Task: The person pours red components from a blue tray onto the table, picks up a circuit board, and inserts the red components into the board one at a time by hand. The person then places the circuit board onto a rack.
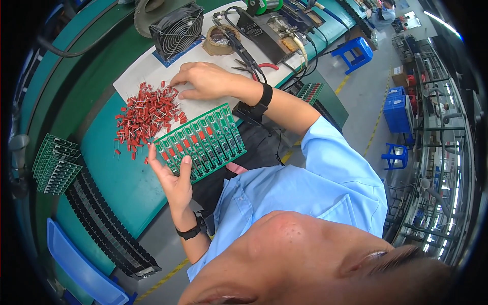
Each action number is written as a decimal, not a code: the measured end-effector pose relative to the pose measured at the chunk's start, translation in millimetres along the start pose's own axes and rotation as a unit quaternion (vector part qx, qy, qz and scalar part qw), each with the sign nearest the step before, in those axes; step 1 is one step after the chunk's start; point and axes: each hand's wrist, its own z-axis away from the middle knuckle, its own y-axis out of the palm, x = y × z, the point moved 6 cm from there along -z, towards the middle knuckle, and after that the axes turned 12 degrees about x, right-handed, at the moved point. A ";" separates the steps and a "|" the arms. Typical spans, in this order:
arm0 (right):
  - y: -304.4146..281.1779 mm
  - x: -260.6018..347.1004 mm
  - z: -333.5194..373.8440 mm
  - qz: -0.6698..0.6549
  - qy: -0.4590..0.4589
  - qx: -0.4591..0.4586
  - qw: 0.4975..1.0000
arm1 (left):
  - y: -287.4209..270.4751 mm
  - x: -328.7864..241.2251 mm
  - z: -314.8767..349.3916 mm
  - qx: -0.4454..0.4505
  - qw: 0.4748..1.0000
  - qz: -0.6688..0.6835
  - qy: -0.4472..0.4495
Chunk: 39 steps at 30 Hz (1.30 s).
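My left hand [177,179] grips the near left end of a green circuit board [216,152], thumb on top and fingers along the edge. The board has rows of small parts, and several red capacitors [194,140] stand in it, mostly toward its left part. Beyond the board lies a loose heap of red capacitors with thin wire leads [147,112]. At the heap's right edge is my right hand [201,81], its fingers bent over the nearest capacitors. A gap shows between its thumb and forefinger, and I see nothing held there.
A black fan [178,33] and a round tan holder [221,39] stand behind the heap. Red-handled pliers [262,67] lie near my right wrist. Stacked green boards [56,165] and a black slotted rack [109,218] are at the left, above a blue bin [81,267].
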 end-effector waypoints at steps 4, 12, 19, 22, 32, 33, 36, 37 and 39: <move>0.6 0.3 -2.8 0.000 -0.014 -0.014 1.000 | 0.1 -0.9 -0.3 -0.005 1.000 -0.005 0.006; -8.0 -3.5 7.5 -0.086 0.004 0.003 0.996 | -1.4 2.6 -0.8 -0.002 1.000 0.004 0.002; -18.0 -8.3 18.3 -0.119 0.004 -0.018 0.993 | -1.5 3.7 -0.8 -0.001 1.000 0.015 -0.005; -21.9 -9.9 24.6 -0.130 -0.008 -0.026 0.991 | 0.0 2.3 -1.1 -0.012 1.000 0.006 0.001; -49.7 15.8 66.5 -0.127 -0.063 -0.159 0.977 | 2.0 1.7 -1.3 -0.014 0.999 0.029 -0.009; -50.2 19.2 70.8 -0.117 -0.078 -0.166 0.976 | 2.3 1.3 -1.2 -0.016 0.999 0.027 -0.012; -51.6 25.0 82.5 -0.160 -0.065 -0.156 0.973 | 2.2 1.8 -1.1 -0.018 1.000 0.016 -0.015; -50.5 27.0 85.1 -0.182 -0.059 -0.151 0.970 | 1.6 1.8 -1.2 -0.020 1.000 0.007 -0.014; -42.2 30.1 88.3 -0.231 -0.045 -0.139 0.962 | 0.8 2.2 -0.7 -0.024 1.000 -0.003 -0.012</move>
